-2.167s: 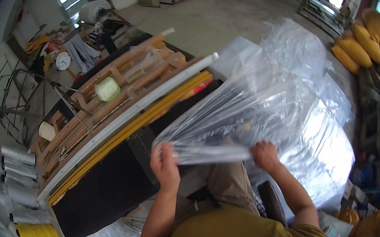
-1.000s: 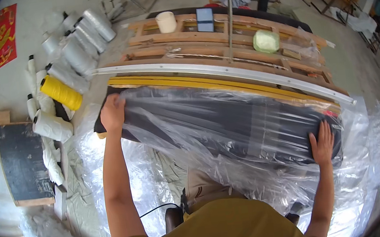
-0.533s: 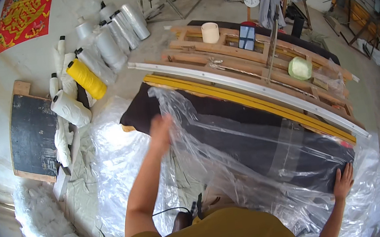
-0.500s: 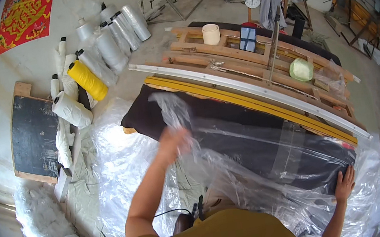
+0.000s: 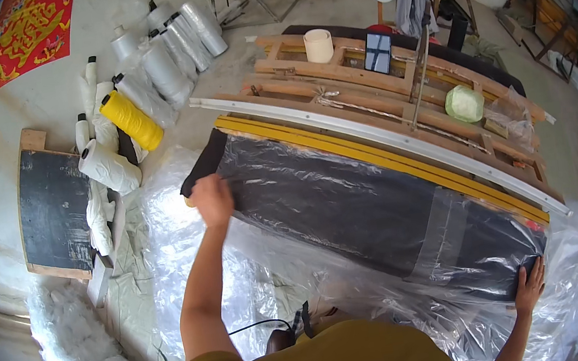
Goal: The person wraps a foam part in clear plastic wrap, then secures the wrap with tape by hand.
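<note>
A long black padded piece (image 5: 329,204) lies in front of me, most of it under clear plastic film (image 5: 289,180). At its left end a strip of bare black fabric (image 5: 205,161) shows beyond the film's edge. There my left hand (image 5: 211,199) is closed in a fist on the film, drawn tight across the fabric; the fingertips are hidden. At the right end my right hand (image 5: 529,284) rests with fingers stretched out against the film-covered corner. A band of clear tape (image 5: 438,230) crosses the film towards the right.
A yellow bar (image 5: 382,168) and a white rail (image 5: 371,137) run along the far side. Behind them a wooden frame (image 5: 357,91) carries a tape roll (image 5: 319,46), a phone (image 5: 377,53) and a pale green roll (image 5: 464,105). Film rolls (image 5: 165,72) stand by the wall.
My left hand has moved left and nearer me, down to the padded piece's left end. The bunched film has spread out smooth over the black fabric. My right hand stays at the right end.
</note>
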Demonstrator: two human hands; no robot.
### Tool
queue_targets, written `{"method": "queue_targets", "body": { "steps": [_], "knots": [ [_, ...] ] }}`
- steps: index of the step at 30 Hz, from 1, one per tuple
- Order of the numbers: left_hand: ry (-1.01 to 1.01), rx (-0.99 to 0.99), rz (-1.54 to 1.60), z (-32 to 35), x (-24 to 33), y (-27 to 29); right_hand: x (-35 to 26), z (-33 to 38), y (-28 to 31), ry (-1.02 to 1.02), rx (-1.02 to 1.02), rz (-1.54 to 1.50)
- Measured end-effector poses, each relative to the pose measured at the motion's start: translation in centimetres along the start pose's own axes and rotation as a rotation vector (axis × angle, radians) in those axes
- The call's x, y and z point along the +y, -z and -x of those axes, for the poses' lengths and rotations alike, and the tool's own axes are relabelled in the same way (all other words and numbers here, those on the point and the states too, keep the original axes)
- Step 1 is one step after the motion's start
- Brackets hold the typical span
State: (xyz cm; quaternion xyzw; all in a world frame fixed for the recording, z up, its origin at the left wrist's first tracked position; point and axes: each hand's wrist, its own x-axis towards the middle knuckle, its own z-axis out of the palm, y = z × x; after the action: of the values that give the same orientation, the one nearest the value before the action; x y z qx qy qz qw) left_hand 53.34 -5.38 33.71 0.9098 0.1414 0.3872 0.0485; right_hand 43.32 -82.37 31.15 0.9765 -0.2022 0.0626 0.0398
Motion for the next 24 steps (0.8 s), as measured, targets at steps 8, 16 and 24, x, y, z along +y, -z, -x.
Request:
{"method": "queue_targets", "body": {
  "steps": [8,16,24],
  "knots": [
    [-0.079,-0.346,-0.227,-2.3,2.8,-6.1,-4.2,-2.9,2.4,0.188,0.397,-0.230],
    [0.202,-0.657,-0.470,-2.6,4.8,-6.7,-4.2,-4.5,4.8,-0.472,-0.106,-0.349],
    [0.153,-0.804,-0.377,-5.1,0.5,-7.4,5.1,2.1,0.2,-0.294,0.491,-0.335]
  ]
}}
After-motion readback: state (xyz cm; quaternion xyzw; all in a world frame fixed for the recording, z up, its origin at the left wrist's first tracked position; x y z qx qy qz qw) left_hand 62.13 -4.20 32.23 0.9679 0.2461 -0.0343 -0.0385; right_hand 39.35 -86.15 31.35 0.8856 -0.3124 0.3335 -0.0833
